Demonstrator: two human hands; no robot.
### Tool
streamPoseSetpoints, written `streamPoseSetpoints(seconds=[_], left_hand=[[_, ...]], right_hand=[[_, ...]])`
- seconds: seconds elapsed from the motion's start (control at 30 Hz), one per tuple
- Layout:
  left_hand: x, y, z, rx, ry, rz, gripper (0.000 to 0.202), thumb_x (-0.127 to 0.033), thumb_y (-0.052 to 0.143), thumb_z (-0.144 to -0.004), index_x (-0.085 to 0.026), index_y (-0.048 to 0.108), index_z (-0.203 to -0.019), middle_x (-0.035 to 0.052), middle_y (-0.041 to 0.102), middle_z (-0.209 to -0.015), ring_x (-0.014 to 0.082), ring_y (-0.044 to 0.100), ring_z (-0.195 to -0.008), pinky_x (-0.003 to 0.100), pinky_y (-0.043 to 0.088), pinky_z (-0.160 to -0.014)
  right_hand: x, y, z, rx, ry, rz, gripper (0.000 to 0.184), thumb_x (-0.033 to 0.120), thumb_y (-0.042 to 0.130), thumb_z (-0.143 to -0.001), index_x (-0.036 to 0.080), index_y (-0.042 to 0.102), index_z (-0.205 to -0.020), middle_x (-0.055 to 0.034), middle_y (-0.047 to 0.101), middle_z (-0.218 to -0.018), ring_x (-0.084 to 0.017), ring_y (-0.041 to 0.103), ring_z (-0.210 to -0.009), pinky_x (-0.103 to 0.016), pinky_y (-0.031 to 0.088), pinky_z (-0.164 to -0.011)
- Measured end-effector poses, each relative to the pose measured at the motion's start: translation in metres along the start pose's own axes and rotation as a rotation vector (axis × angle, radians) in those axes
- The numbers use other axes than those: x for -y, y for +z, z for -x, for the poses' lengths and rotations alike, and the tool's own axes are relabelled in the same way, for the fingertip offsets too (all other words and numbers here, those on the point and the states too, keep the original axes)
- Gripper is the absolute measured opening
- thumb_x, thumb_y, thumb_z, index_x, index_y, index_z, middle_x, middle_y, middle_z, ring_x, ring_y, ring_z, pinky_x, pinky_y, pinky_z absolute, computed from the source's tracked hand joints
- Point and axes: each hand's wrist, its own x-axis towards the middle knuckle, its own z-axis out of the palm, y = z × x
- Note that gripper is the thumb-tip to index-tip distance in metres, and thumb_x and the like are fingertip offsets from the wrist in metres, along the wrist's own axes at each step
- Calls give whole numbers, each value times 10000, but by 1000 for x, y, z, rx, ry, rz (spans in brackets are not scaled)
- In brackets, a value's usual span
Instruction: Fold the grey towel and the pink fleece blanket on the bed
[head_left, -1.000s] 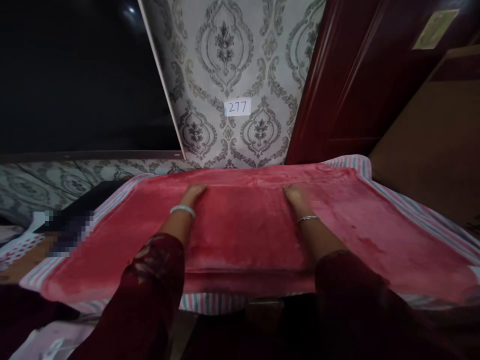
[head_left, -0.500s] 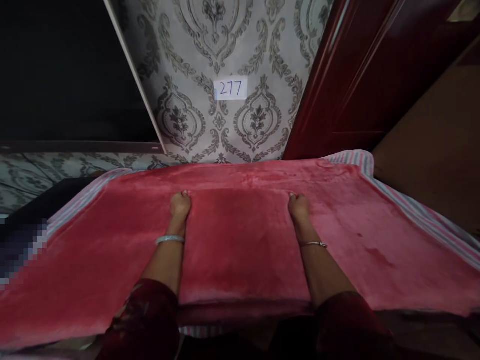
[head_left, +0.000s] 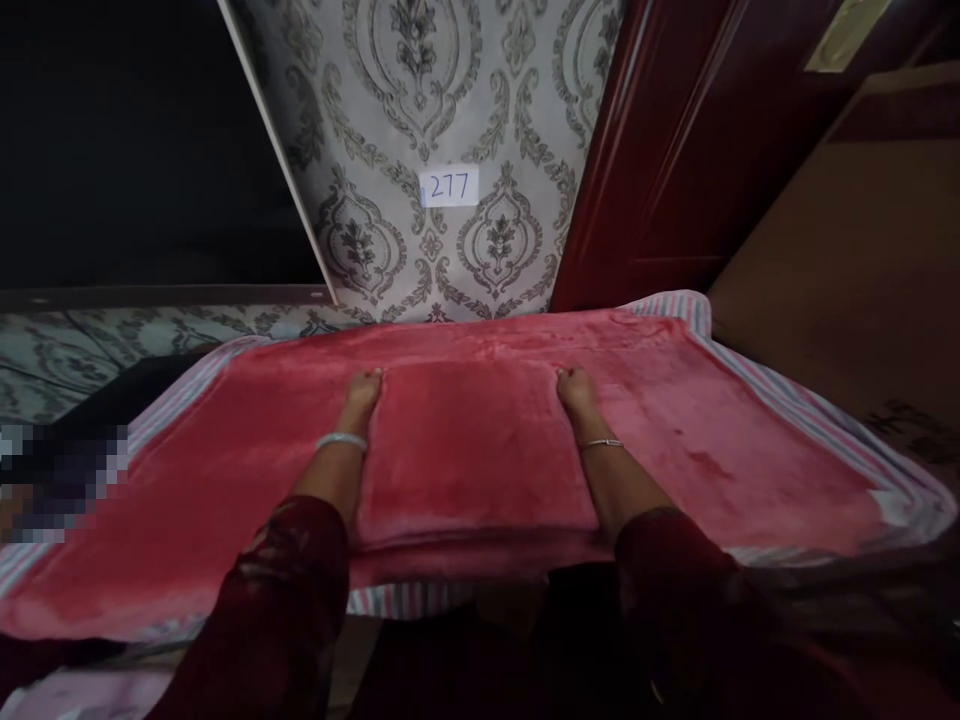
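A rectangular red plush cloth point(head_left: 472, 450) lies flat in the middle, between my forearms. My left hand point(head_left: 364, 388) is closed on its far left corner. At the far right corner, my right hand point(head_left: 576, 390) is closed on the same cloth. Both arms reach forward, with the wrists resting close to the cloth's side edges. Its near edge shows stacked layers. Beneath it spreads a wider red plush blanket point(head_left: 255, 450) with a grey, pink and white striped border; whether the two are one piece, I cannot tell.
A dark screen point(head_left: 150, 150) stands at the back left. Patterned wallpaper with a paper label point(head_left: 450, 186) reading 277 is behind the blanket. A dark red wooden panel point(head_left: 675, 150) and a brown board point(head_left: 847, 260) rise at the right.
The view has drawn back slightly, so more of the striped near edge and the right corner shows. Both hands keep their grip on the cloth's far corners.
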Motion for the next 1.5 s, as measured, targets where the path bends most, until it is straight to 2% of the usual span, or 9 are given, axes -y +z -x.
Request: streamPoseSetpoints(seconds=[0.2, 0.37, 0.47, 0.57, 0.67, 0.77, 1.03, 1.27, 1.5], left_hand=[[40, -39, 68, 93, 127, 268, 515, -648, 620, -794, -157, 671, -941, 72, 684, -833, 224, 630, -827, 291, 511, -675], [91, -65, 126, 175, 159, 270, 570, -758, 654, -676, -196, 607, -757, 22, 594, -728, 208, 579, -742, 302, 482, -654], [105, -69, 153, 123, 160, 260, 603, -753, 663, -659, -209, 612, -915, 23, 629, -808, 226, 611, -800, 321, 508, -722], [111, -59, 170, 61, 188, 266, 568, -655, 618, -752, -221, 564, -1113, 69, 683, -1007, 265, 659, -976, 357, 533, -845], [113, -46, 177, 36, 246, 119, 396, -474, 506, -864, -211, 555, -1155, 127, 690, -1166, 301, 655, -1121, 415, 504, -969], [116, -39, 176, 37, 216, -98, 374, -348, 423, -922, -202, 552, -1241, 145, 718, -1150, 322, 694, -1048, 436, 521, -910], [127, -46, 182, -13, 281, -87, 460, -464, 357, -951, -214, 580, -1266, 143, 685, -1228, 326, 668, -1094, 444, 513, -942], [147, -48, 205, -29, 570, -119, 733, -590, 621, -805, -189, 504, -1407, 190, 529, -1377, 379, 528, -1274, 516, 462, -1050], [137, -47, 192, 7, 546, -334, 611, -308, 524, -827, -240, 510, -1434, 143, 576, -1192, 307, 636, -929, 415, 546, -760]], right_hand=[[-32, -37, 56, 28, -70, 18, 441, 271, 522, -941, 101, 641, -1330, -163, 720, -1206, -248, 676, -1068, -298, 487, -884], [-85, -59, 125, 160, -157, 14, 488, 551, 430, -952, 166, 727, -901, -119, 748, -863, -256, 678, -802, -308, 470, -689], [-101, -63, 155, 206, -167, 11, 627, 736, 397, -894, 188, 696, -830, -101, 712, -740, -263, 662, -726, -320, 463, -654], [-104, -56, 171, 161, -104, 0, 686, 782, 495, -828, 158, 715, -1008, -138, 738, -862, -315, 694, -849, -356, 507, -729], [-105, -43, 175, 89, -50, -60, 723, 745, 540, -835, 119, 698, -1162, -193, 741, -1035, -353, 686, -1020, -403, 535, -835], [-109, -33, 176, 23, -1, -122, 765, 713, 547, -852, 84, 661, -1270, -231, 707, -1180, -361, 642, -1168, -440, 524, -944], [-106, -33, 184, -20, 44, -223, 763, 701, 501, -856, 99, 642, -1303, -225, 699, -1209, -364, 642, -1156, -471, 518, -967], [-114, -45, 220, -63, -392, -311, 787, 590, 526, -917, 172, 341, -1558, -177, 465, -1530, -320, 473, -1378, -492, 408, -1117], [-112, -38, 224, -68, -471, -27, 674, 220, 517, -857, 232, 435, -1526, -137, 614, -1204, -299, 601, -1079, -454, 516, -930]])
